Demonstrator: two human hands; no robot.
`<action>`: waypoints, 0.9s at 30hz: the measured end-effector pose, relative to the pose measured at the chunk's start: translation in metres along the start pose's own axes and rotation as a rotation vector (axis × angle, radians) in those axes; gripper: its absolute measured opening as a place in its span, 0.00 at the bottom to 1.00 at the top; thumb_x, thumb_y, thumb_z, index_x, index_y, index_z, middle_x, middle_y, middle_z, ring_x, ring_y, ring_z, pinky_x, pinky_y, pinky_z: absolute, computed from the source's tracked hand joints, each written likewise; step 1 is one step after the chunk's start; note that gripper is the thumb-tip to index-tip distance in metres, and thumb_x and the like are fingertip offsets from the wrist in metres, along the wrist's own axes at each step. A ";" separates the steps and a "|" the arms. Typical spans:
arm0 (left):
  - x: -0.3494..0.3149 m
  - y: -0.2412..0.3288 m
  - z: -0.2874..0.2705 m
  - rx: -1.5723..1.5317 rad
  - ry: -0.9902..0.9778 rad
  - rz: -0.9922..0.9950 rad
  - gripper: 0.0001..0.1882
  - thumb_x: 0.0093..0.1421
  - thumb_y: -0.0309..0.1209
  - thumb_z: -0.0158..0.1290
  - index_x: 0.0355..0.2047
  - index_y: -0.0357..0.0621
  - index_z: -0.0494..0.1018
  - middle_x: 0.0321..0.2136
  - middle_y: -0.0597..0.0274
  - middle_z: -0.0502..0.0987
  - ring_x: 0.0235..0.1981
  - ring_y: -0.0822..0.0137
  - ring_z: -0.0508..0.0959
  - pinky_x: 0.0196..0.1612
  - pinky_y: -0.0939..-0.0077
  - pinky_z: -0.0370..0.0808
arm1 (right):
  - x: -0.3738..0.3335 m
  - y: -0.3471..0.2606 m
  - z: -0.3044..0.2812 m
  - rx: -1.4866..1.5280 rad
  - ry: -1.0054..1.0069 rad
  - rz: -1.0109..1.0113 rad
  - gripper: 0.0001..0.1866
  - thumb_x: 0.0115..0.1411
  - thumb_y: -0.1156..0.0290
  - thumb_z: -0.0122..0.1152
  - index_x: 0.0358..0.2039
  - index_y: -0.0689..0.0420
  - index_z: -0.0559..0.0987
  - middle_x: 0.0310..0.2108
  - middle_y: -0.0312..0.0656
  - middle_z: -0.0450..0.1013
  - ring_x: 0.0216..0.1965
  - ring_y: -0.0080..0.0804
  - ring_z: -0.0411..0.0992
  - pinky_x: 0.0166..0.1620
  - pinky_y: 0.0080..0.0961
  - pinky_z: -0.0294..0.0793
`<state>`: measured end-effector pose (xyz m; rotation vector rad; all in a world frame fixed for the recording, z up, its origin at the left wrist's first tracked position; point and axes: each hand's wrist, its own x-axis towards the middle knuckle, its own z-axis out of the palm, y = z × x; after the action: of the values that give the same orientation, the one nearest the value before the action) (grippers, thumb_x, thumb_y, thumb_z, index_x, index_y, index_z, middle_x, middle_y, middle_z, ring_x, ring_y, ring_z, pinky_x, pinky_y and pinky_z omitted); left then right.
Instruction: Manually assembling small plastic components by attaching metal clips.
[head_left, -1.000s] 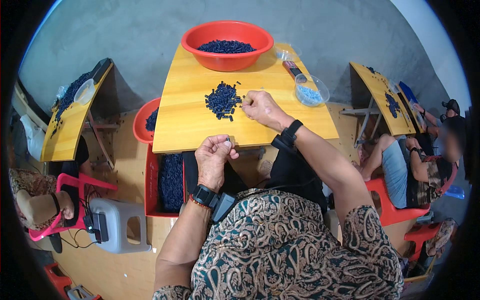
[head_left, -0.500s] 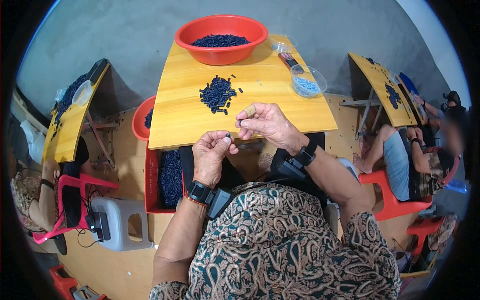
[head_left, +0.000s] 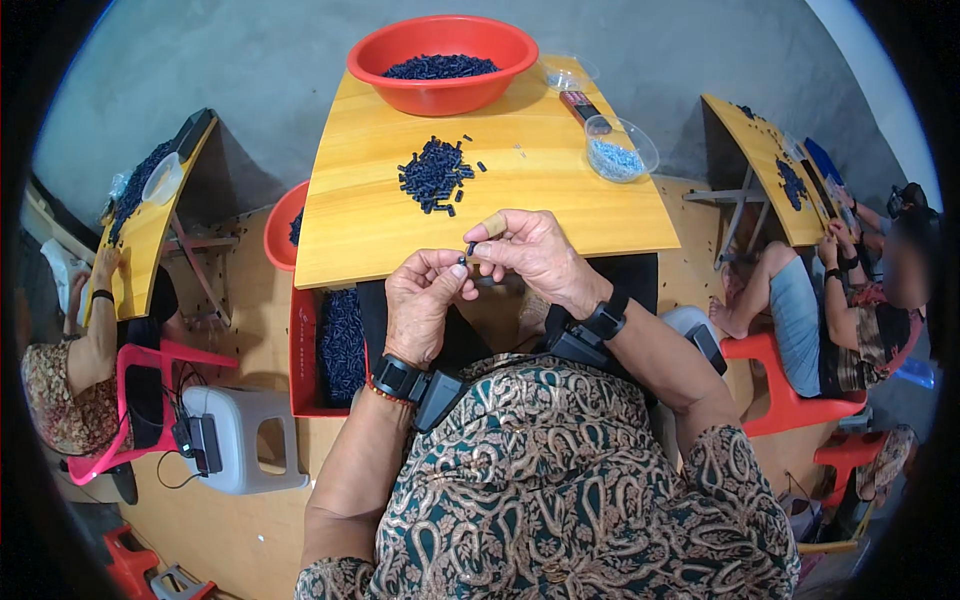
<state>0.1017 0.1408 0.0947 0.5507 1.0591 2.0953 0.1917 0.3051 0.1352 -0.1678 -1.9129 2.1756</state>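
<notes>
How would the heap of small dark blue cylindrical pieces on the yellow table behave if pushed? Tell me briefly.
The heap of small dark blue cylindrical pieces would probably scatter rather than slide as one: strays already lie loose beside it. The short rod shapes look apt to roll on the smooth yellow wooden table. Each seems light and stiff; the right hand pinches one easily.

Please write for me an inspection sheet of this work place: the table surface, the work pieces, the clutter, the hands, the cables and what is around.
Surface: yellow wooden table, bare near its front edge.
Job's things: one small dark piece held between both hands; a loose pile of dark pieces mid-table; red bowl of the same pieces at the far edge.
Clutter: clear dish with pale blue bits, and a small dark red object beside it.
Grips: left hand and right hand pinch the piece together above the table's near edge; each wrist wears a black band.
Cables: a thin black cable by the white stool.
Surroundings: red crate of dark pieces under the table; other people at similar tables on both sides.
</notes>
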 end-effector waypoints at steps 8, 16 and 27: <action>-0.002 0.003 0.005 0.050 -0.004 -0.014 0.06 0.61 0.23 0.55 0.38 0.34 0.74 0.31 0.56 0.80 0.29 0.70 0.78 0.34 0.77 0.78 | -0.004 0.001 0.006 -0.034 0.050 -0.011 0.09 0.59 0.74 0.64 0.40 0.62 0.81 0.27 0.35 0.77 0.26 0.16 0.74 0.28 0.11 0.74; -0.001 0.001 0.005 0.019 -0.030 -0.002 0.06 0.61 0.23 0.55 0.38 0.34 0.75 0.32 0.55 0.80 0.29 0.70 0.78 0.34 0.78 0.78 | -0.006 -0.002 0.009 0.005 0.093 0.036 0.09 0.59 0.75 0.64 0.40 0.63 0.81 0.26 0.36 0.77 0.26 0.17 0.75 0.31 0.14 0.77; -0.001 -0.001 0.003 0.019 -0.003 -0.031 0.06 0.61 0.23 0.55 0.38 0.34 0.74 0.32 0.56 0.80 0.29 0.71 0.79 0.34 0.79 0.78 | -0.004 0.006 0.009 -0.169 0.095 -0.054 0.08 0.60 0.76 0.62 0.39 0.65 0.80 0.26 0.37 0.77 0.26 0.17 0.75 0.31 0.15 0.78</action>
<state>0.1054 0.1421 0.0955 0.5432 1.0798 2.0592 0.1927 0.2943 0.1306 -0.2414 -2.0215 1.9357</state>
